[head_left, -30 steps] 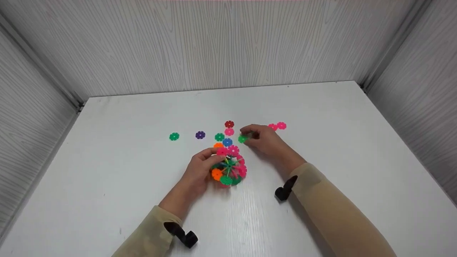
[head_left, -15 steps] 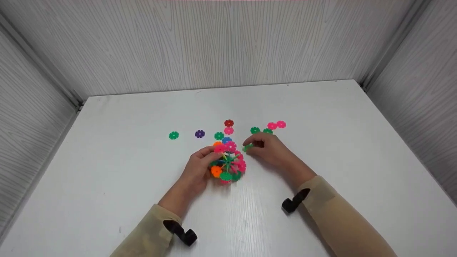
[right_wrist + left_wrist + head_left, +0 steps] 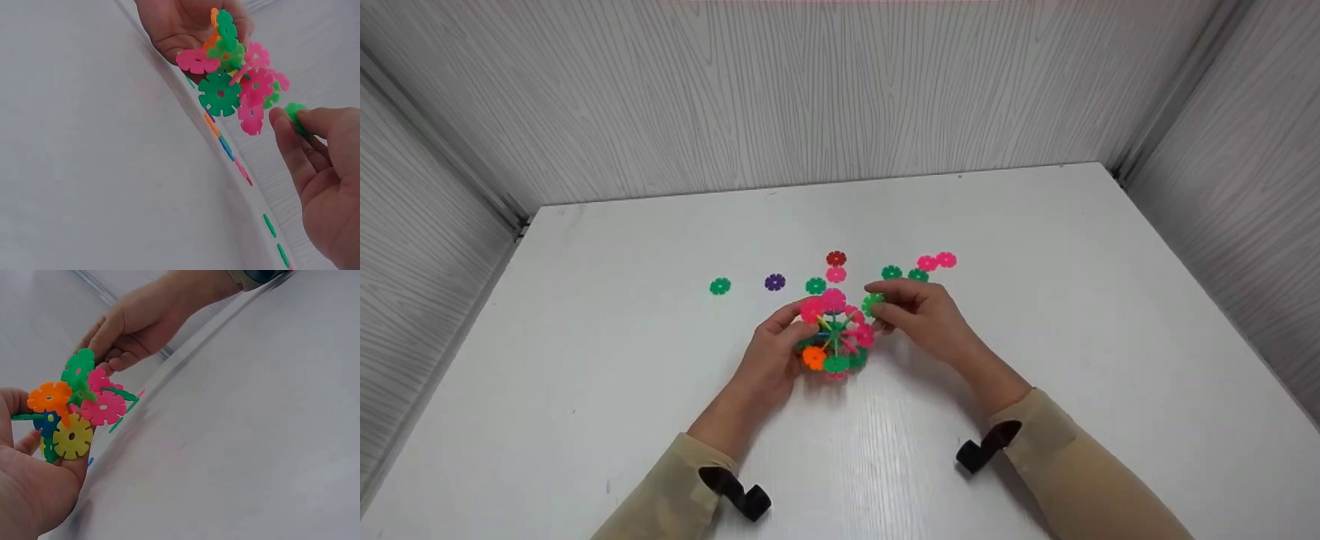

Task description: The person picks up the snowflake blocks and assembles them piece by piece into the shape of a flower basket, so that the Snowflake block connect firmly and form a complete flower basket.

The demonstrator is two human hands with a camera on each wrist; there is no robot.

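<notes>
My left hand point(image 3: 774, 352) grips a ball-like cluster of interlocked plastic snowflake discs point(image 3: 835, 363), coloured pink, green, orange, yellow and blue. In the left wrist view a yellow disc point(image 3: 72, 437) and an orange disc point(image 3: 49, 397) face the camera beside the palm. My right hand point(image 3: 934, 322) pinches a light green snowflake disc point(image 3: 295, 115) between thumb and fingers, just right of the cluster. In the right wrist view, pink discs point(image 3: 251, 116) of the cluster lie close to my right fingertips. The cluster's far side is hidden by the left fingers.
Beyond the hands, loose discs lie flat on the white table point(image 3: 585, 337): a green disc point(image 3: 720, 286), a purple disc point(image 3: 775, 282), a red disc point(image 3: 836, 258), a pink disc point(image 3: 835, 274) and several others to the right. Grey wood-grain panels point(image 3: 825, 97) enclose the back and sides.
My right hand has drawn the light green disc off the table toward me and raised it beside the cluster. The left hand's cluster has shifted slightly up and left in view.
</notes>
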